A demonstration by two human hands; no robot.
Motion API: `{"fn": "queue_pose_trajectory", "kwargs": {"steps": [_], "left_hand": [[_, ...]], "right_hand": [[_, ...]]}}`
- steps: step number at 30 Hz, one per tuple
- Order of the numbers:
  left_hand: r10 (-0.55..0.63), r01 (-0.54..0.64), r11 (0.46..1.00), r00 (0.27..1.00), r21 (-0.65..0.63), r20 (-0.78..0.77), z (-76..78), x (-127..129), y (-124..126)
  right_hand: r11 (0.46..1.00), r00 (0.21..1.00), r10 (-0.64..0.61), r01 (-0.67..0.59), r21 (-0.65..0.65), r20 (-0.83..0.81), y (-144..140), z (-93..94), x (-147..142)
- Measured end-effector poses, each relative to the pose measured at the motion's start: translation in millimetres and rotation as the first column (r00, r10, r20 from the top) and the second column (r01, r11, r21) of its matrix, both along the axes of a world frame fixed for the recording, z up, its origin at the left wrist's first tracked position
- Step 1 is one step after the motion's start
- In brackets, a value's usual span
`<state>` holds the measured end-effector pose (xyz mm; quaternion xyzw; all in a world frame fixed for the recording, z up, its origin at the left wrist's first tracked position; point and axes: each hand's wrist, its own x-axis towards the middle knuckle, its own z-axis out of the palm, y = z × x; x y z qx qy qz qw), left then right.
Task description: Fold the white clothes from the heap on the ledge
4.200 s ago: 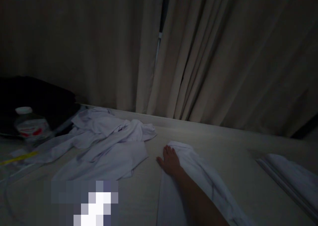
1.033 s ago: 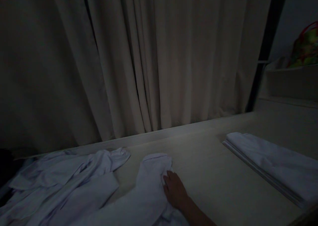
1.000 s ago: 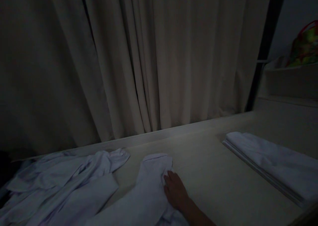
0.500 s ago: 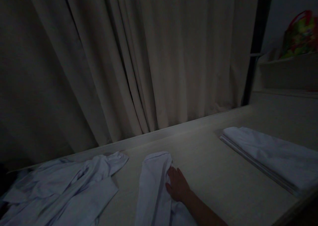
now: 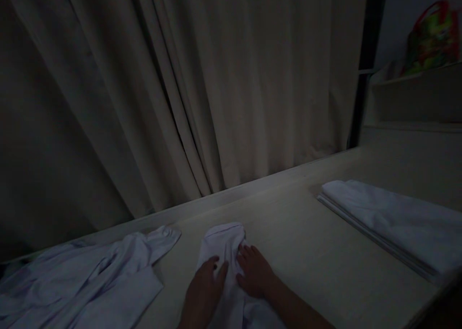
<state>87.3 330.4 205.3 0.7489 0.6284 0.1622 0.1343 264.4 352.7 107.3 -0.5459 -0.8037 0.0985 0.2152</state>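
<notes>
A folded white garment (image 5: 225, 240) lies lengthwise on the pale tabletop, its rounded, seamed end pointing away from me. My left hand (image 5: 205, 288) rests over its left side, with thumb and fingers apart on the fabric. On the opposite edge, my right hand (image 5: 254, 271) lies with fingers stretched out, the fingertips touching the cloth. Part of the garment is hidden under both hands, and its near end runs out of view at the bottom. The picture is dim, so fine detail of the fingers is hard to make out.
Loose, rumpled white garments (image 5: 97, 281) are heaped at the left. A neat stack of folded white cloth (image 5: 390, 223) sits at the right. Beige curtains (image 5: 238, 93) hang behind the table (image 5: 299, 252). A red and green bag (image 5: 433, 40) stands on a ledge at the far right.
My left hand has come into view from below and now touches the garment's left side. My right hand stays at the right edge. The view has shifted slightly.
</notes>
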Motion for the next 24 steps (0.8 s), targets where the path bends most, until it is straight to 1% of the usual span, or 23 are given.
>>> {"fn": "queue_pose_trajectory", "kwargs": {"steps": [1,2,3,5,8,11,14,17,19,21,22,24], "left_hand": [[-0.062,0.073,0.995,0.986,0.065,-0.153,-4.3,21,24],[-0.097,0.124,0.988,0.961,0.09,-0.259,-8.6,40,46],[-0.121,0.166,0.98,0.937,0.111,-0.328,-13.1,57,65],[-0.147,0.207,0.97,0.915,0.125,-0.376,-22.5,83,95],[-0.166,0.222,0.97,0.908,0.104,-0.385,-37.1,103,123],[-0.147,0.174,0.984,0.911,0.037,-0.386,-49.7,106,143],[-0.078,0.081,0.997,0.919,-0.007,-0.386,-58.1,98,161],[-0.025,0.009,0.999,0.924,-0.045,-0.382,-61.9,88,173],[-0.013,-0.011,0.998,0.927,-0.062,-0.376,-61.9,85,176],[-0.03,0.013,0.999,0.932,-0.051,-0.361,-60.2,86,174],[-0.056,0.045,0.998,0.936,-0.039,-0.347,-59.0,87,171],[-0.141,0.141,0.99,0.938,-0.023,-0.316,-57.3,90,165]], "right_hand": [[1.0,1.0,0.002,-0.002,-0.001,-0.002,0,-1.2,0],[1.0,1.0,0.008,-0.008,0.003,-0.005,1,-1.8,1],[1.0,1.0,0.014,-0.014,0.008,-0.01,2,-1.8,1],[0.999,0.999,0.035,-0.034,0.014,-0.03,5,-0.1,4],[0.998,0.995,0.066,-0.064,0.026,-0.072,6,3.6,9],[0.999,0.996,0.05,-0.049,0.019,-0.079,5,3.1,12],[0.999,0.997,0.037,-0.036,0.005,-0.072,4,-1.9,13],[0.999,0.996,0.041,-0.04,0.005,-0.076,6,-3.7,14],[0.999,0.995,0.043,-0.044,-0.008,-0.088,9,-0.3,16],[0.998,0.994,0.054,-0.056,-0.023,-0.095,7,4.3,21],[0.998,0.994,0.053,-0.055,-0.018,-0.099,3,5.4,23],[0.998,0.993,0.056,-0.053,0.032,-0.103,-17,1.7,25]]}}
